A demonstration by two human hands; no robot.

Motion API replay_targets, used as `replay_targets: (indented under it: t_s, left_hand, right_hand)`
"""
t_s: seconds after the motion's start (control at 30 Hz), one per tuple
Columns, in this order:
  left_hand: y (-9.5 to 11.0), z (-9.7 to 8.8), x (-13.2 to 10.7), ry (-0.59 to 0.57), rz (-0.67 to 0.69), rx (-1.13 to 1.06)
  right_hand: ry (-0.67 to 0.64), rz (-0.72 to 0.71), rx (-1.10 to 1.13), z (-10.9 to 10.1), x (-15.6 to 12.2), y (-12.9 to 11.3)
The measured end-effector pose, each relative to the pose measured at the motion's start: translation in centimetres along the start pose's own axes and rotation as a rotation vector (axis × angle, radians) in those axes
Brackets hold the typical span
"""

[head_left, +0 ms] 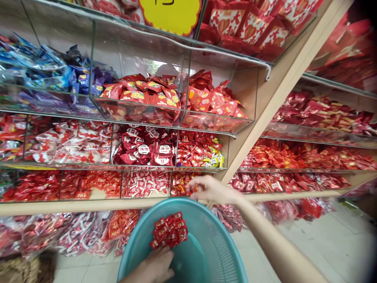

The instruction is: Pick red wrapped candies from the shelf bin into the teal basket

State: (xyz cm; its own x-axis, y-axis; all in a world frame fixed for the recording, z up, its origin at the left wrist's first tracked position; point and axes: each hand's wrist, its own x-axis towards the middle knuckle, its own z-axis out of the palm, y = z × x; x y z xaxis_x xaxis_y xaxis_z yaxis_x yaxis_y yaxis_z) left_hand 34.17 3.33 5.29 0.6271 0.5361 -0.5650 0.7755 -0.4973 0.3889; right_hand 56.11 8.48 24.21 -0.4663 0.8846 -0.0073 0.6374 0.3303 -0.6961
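while the left hand [154,264] grips the round mesh basket [212,243], the right hand [210,189] pinches glossy red packets [188,189]

One teal basket [212,239] at six o'clock holds one small heap of red packets [169,231], too many to count. Two hands: the left hand [156,267] at six, the right hand [210,189] just above centre. One yellow sign [172,13] at twelve. Three glass-fronted shelf tiers [118,122] at nine, bins uncountable.
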Motion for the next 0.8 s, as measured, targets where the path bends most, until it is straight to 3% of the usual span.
replay_targets:
  t_s: [0.2, 0.33, 0.57, 0.8]
  left_hand:
    - [0.9, 0.4, 0.5, 0.003, 0.014, -0.004]
    - [0.9, 0.5, 0.4, -0.006, -0.007, -0.003]
    - [1.5, 0.1, 1.0, -0.011, -0.001, 0.008]
    - [1.7, 0.2, 2.1, 0.021, 0.017, -0.016]
  right_hand:
    - [-0.159, 0.059, -0.427, 10.9, 4.2, 7.0]
    - [-0.197, 0.035, -0.610, 14.9, 6.3, 8.5]
    - [-0.214, 0.034, -0.736, 17.0, 6.5, 9.1]
    - [-0.176, 0.066, -0.727, 15.9, 5.6, 8.6]
